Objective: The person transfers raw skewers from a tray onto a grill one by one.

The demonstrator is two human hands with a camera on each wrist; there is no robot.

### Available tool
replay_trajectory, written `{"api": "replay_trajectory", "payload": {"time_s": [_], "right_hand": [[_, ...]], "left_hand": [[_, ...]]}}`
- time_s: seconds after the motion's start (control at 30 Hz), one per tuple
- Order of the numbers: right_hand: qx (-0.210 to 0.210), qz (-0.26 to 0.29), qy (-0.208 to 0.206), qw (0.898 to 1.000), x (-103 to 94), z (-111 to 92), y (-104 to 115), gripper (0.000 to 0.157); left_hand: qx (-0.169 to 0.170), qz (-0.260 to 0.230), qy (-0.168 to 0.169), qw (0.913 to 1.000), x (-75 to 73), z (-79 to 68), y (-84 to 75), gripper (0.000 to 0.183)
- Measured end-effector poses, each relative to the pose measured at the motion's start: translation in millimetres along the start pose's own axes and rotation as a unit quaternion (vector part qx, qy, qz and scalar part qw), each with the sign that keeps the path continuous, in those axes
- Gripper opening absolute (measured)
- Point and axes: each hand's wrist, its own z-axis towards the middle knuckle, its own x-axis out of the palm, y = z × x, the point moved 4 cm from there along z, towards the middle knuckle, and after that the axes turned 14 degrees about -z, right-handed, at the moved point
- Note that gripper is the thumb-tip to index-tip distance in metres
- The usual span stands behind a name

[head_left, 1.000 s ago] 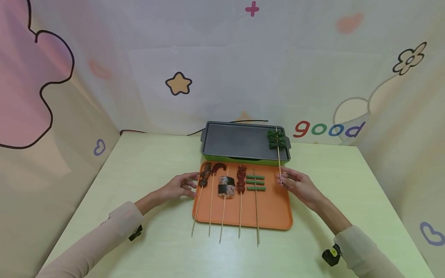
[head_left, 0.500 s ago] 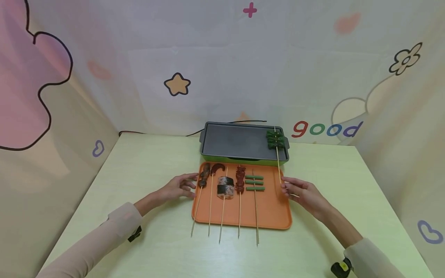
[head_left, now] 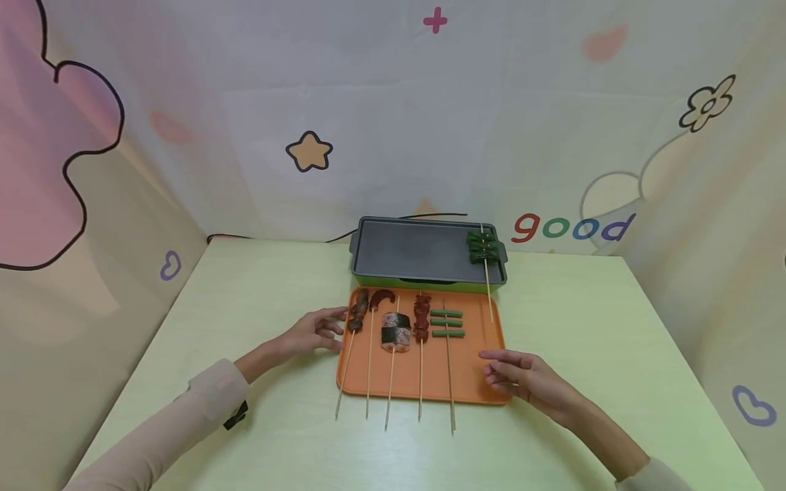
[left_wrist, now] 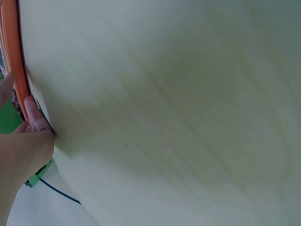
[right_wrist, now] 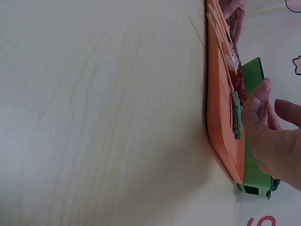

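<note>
My left hand rests with relaxed fingers at the left rim of the orange tray. My right hand hovers, fingers loosely bent and holding nothing, over the tray's right side. On the tray lie skewers of brown chunks, a dark red curl, pale pieces with black bands, red meat and green stalks. A dark green vegetable skewer lies on the right end of the grill plate, its stick reaching over the tray.
The green-sided grill stands directly behind the tray, with a black cable running along the back. Skewer sticks overhang the tray's front rim onto the pale wooden table. A printed curtain closes off the back and sides.
My right hand has let go of the green vegetable skewer's stick and moved down toward the tray's front right. The skewer stays on the grill. My left hand holds its place.
</note>
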Motion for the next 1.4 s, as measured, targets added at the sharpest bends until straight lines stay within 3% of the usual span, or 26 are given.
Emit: {"api": "replay_trajectory", "payload": {"time_s": [0.3,0.63,0.9,1.07,1.4], "right_hand": [[-0.02,0.007,0.064,0.998,19.4,-2.7,-3.3,0.042],[-0.004,0.037,0.112,0.993,38.1,-5.3,-17.3,0.056],[0.021,0.056,0.126,0.99,46.8,-8.8,-23.1,0.062],[0.035,0.053,0.114,0.991,53.2,-8.3,-28.6,0.064],[0.027,0.086,0.107,0.99,64.2,-7.9,-33.9,0.068]], "left_hand": [[0.003,0.002,0.003,1.0,-0.5,2.7,1.1,0.076],[0.007,-0.004,0.003,1.0,-0.1,2.8,2.0,0.075],[0.005,-0.004,-0.002,1.0,-0.4,3.1,3.2,0.074],[0.007,-0.006,0.0,1.0,-1.0,2.2,3.9,0.074],[0.008,-0.005,0.002,1.0,-0.8,1.3,5.4,0.074]]}}
